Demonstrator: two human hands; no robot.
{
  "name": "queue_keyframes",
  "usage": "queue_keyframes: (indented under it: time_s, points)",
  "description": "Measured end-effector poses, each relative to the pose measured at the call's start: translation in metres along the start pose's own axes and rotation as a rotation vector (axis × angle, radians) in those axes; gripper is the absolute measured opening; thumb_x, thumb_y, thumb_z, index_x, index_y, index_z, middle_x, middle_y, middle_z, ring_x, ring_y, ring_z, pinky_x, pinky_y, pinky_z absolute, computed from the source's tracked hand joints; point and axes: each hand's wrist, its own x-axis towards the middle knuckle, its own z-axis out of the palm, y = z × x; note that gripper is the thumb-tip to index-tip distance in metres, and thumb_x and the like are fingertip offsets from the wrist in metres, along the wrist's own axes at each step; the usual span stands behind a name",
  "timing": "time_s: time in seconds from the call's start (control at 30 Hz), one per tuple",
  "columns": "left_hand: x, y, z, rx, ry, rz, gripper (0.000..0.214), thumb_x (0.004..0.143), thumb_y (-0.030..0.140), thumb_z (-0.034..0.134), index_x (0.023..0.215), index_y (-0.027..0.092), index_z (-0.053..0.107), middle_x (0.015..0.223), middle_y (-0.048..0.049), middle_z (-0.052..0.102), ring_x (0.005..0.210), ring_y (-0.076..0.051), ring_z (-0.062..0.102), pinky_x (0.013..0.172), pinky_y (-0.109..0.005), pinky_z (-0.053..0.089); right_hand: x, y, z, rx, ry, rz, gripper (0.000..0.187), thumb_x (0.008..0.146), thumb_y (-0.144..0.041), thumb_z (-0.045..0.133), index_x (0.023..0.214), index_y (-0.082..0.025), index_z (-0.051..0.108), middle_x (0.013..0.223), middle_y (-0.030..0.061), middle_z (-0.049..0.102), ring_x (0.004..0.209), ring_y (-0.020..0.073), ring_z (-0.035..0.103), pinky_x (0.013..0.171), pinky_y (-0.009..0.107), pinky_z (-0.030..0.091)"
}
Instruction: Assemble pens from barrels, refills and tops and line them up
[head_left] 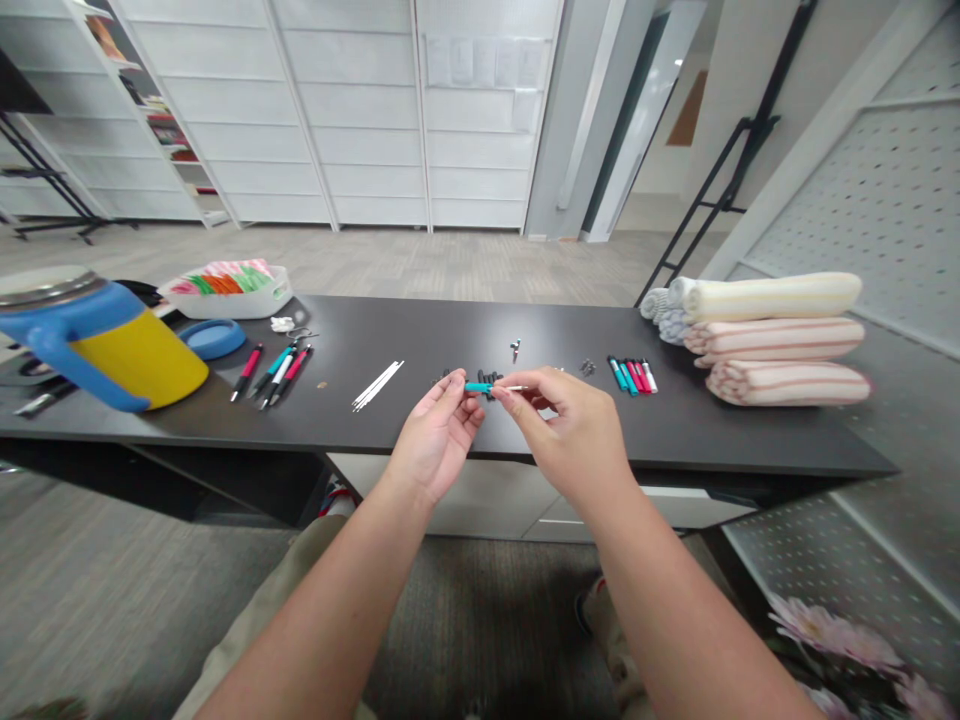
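Observation:
Between the thumb and fingers of my left hand (435, 440) is a teal pen barrel (477, 387), held level above the desk. My right hand (574, 425) pinches a thin white pen refill (517, 388) at the barrel's right end; how far it sits inside cannot be made out. Behind my fingers lie several short black pieces (491, 378), partly hidden. To the left are several loose white refills (378, 387). Small metal pieces (515, 350) lie farther back, and tiny springs (588, 367) are to the right. Several teal, red and white barrel pieces (632, 376) form a row beyond them.
Whole pens (281, 375) lie on the left of the dark desk (450, 325). Near them are a blue-yellow mug (127, 345), a blue lid (214, 339) and a white basket (262, 295) of colourful packets. Rolled towels (780, 340) are stacked at the right end.

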Motion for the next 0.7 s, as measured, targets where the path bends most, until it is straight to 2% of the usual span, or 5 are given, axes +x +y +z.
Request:
queue_keyframes:
  time_s: [0.27, 0.4, 0.5, 0.57, 0.7]
  points:
    - [-0.002, 0.0, 0.001, 0.029, -0.025, -0.024, 0.024, 0.087, 0.018, 0.083, 0.105, 0.014, 0.066, 0.086, -0.0004, 0.068, 0.069, -0.007, 0.064, 0.07, -0.021, 0.057, 0.0, -0.001, -0.001, 0.011, 0.029, 0.015, 0.01, 0.098, -0.03, 0.072, 0.096, -0.024, 0.079, 0.088, 0.0007, 0.08, 0.073, 0.0153, 0.071, 0.072, 0.028, 0.053]
    - [-0.003, 0.003, -0.003, 0.081, -0.082, -0.071, 0.027, 0.082, 0.021, 0.088, 0.094, 0.015, 0.064, 0.084, -0.0002, 0.068, 0.067, -0.006, 0.061, 0.072, -0.021, 0.056, -0.001, 0.001, -0.001, 0.076, 0.082, 0.13, 0.015, 0.098, -0.036, 0.07, 0.096, -0.024, 0.079, 0.091, 0.0026, 0.08, 0.073, 0.0161, 0.07, 0.072, 0.029, 0.053]
    - [-0.006, 0.01, -0.006, 0.217, -0.201, -0.116, 0.032, 0.08, 0.029, 0.09, 0.087, 0.016, 0.061, 0.085, -0.0015, 0.071, 0.067, -0.007, 0.061, 0.073, -0.023, 0.054, 0.001, 0.005, -0.003, 0.256, 0.055, 0.246, 0.02, 0.097, -0.04, 0.071, 0.093, -0.022, 0.078, 0.099, 0.0046, 0.081, 0.072, 0.0154, 0.069, 0.069, 0.029, 0.053]
    - [-0.009, 0.016, -0.006, 0.392, -0.32, -0.126, 0.032, 0.08, 0.032, 0.089, 0.09, 0.017, 0.064, 0.084, -0.0026, 0.073, 0.07, -0.01, 0.063, 0.073, -0.024, 0.053, 0.003, 0.008, -0.007, 0.354, 0.002, 0.283, 0.022, 0.095, -0.042, 0.073, 0.091, -0.021, 0.077, 0.099, 0.005, 0.08, 0.072, 0.0147, 0.068, 0.068, 0.028, 0.053]
    - [-0.016, 0.027, -0.004, 0.88, -0.563, -0.117, 0.021, 0.089, 0.031, 0.079, 0.103, 0.016, 0.072, 0.09, -0.0058, 0.076, 0.085, -0.016, 0.068, 0.083, -0.028, 0.051, 0.004, 0.01, -0.013, 0.461, -0.221, 0.324, 0.023, 0.092, -0.043, 0.075, 0.092, -0.02, 0.076, 0.083, 0.0028, 0.076, 0.07, 0.0154, 0.068, 0.065, 0.028, 0.053]
